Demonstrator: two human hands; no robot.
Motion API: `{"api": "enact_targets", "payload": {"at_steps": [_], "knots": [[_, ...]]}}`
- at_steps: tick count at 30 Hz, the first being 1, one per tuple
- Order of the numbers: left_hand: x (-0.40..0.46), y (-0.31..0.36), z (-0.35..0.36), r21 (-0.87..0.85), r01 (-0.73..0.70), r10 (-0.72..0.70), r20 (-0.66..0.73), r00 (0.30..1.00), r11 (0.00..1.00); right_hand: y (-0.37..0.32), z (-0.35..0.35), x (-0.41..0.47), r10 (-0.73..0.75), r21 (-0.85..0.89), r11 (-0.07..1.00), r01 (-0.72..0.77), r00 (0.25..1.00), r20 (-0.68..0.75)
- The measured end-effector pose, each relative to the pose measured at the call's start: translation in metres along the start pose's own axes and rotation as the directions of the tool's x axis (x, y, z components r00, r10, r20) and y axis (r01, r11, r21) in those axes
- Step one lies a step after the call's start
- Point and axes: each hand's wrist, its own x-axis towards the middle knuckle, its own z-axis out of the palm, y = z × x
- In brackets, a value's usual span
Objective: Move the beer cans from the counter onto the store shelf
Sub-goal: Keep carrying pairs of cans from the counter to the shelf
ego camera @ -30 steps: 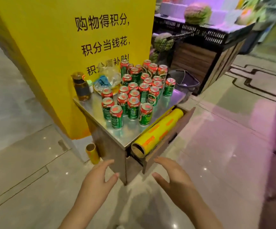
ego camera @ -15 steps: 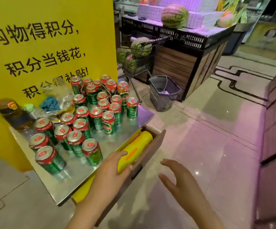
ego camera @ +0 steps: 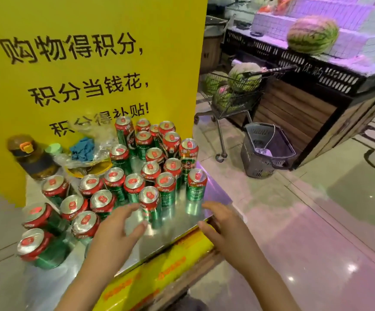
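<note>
Both our hands had advanced over the counter (ego camera: pixel 182 223); beer cans (ego camera: pixel 150 198) stood upright, left hand (ego camera: pixel 114 232) and right hand (ego camera: pixel 224 227) spread, grasping nothing.

- My left hand (ego camera: pixel 117 230) reaches forward from the bottom edge, forearm bare, palm turned down and to the right.
- Its fingers are spread and lightly bent, thumb held apart below them, gripping nothing.
- My right hand (ego camera: pixel 224 227) is stretched forward beside it, well apart from the left, palm facing left.
- Its fingers are loosely curved, thumb out toward the left, holding nothing.
</note>
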Motion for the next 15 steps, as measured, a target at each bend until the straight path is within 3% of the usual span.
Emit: {"api": "enact_targets", "payload": {"at_steps": [7, 15], "knots": [[0.116, 0.028, 0.025, -0.013, -0.030, 0.029, -0.084, 0.996, 0.999, 0.022, -0.036, 0.099, 0.069, 0.071, 0.995, -0.066, 0.997, -0.037], [0.188, 0.037, 0.040, -0.034, 0.034, -0.036, -0.082, 0.996, 0.999, 0.021, -0.018, 0.195, 0.209, 0.253, 0.944, -0.212, 0.977, 0.042]]}}
